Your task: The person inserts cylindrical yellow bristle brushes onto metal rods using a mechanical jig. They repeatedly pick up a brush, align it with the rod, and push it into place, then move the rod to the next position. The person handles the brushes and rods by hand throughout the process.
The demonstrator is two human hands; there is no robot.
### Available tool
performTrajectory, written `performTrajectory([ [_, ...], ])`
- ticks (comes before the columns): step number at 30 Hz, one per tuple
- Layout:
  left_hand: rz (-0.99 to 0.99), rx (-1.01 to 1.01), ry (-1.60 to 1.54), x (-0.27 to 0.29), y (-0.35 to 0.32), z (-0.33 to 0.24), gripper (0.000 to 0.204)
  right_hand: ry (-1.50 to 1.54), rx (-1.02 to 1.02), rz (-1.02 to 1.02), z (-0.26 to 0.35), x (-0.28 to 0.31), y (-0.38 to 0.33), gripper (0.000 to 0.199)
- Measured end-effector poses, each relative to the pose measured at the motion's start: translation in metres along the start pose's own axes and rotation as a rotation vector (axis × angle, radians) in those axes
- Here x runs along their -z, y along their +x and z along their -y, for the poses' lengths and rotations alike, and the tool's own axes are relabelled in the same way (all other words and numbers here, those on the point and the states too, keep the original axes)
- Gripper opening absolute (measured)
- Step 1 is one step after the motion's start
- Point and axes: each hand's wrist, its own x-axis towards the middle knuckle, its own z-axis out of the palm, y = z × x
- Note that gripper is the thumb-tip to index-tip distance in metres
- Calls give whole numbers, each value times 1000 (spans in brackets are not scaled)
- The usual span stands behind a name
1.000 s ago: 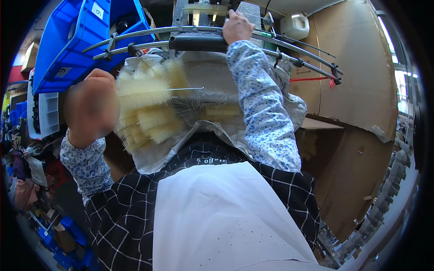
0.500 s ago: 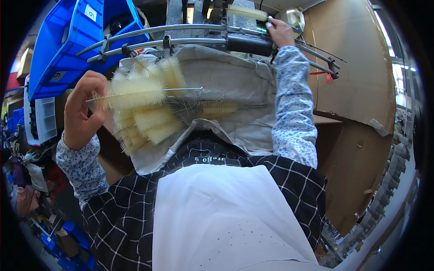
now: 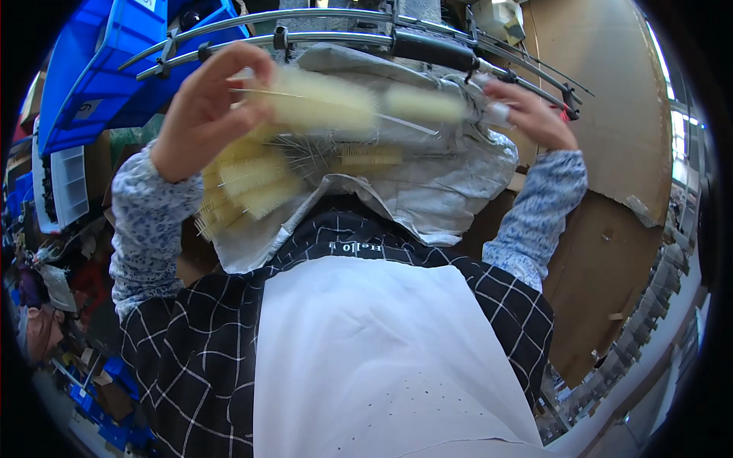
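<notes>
- We hold a long pale-yellow bristle brush [image 3: 347, 107] level between our two hands, raised above a grey cloth sack [image 3: 427, 179].
- Our left hand [image 3: 206, 111] is closed around the brush's left end, fingers curled over the bristles and thin wire stem.
- Our right hand [image 3: 531, 114] pinches the opposite end — the fingertips close on the brush's tip, just below the dark handle [image 3: 435, 52] of a metal cart rail [image 3: 305, 23].
- The brush looks like a bottle brush: a twisted wire core carrying thick cream bristles, with a narrow bare gap partway along that splits it into a longer left section and a shorter right one.
- Under it, more brushes [image 3: 244, 187] of the same kind lie bundled in the sack's open mouth — their wire stems fan toward the middle.
- Blue plastic bins [image 3: 99, 84] stand to the left, brown cardboard [image 3: 611, 137] to the right.
</notes>
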Motion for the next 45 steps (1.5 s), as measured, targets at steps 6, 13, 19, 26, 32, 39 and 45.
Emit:
performTrajectory([
  [6, 2, -86, 279, -39, 10, 31, 42, 683, 359, 208, 97, -121, 18, 37],
  [13, 284, 179, 1308, -12, -58, 23, 52, -661, 64, -829, 19, -53, 105, 28],
  [19, 318, 382, 1244, -20, -84, 38, 46, -688, -116, -836, 5, -37, 148, 30],
  [26, 58, 360, 839, -3, -79, 21, 31, -753, -51, -795, 10, -36, 160, 29],
  [32, -215, 202, 659, 11, -73, -10, 26, -755, -61, -801, 12, -37, 155, 30],
  [39, -322, 157, 642, 16, -81, -31, 34, -666, -56, -829, 5, -38, 157, 31],
  [45, -359, 92, 545, 14, -86, -24, 42, -649, -38, -750, -6, -31, 168, 32],
])
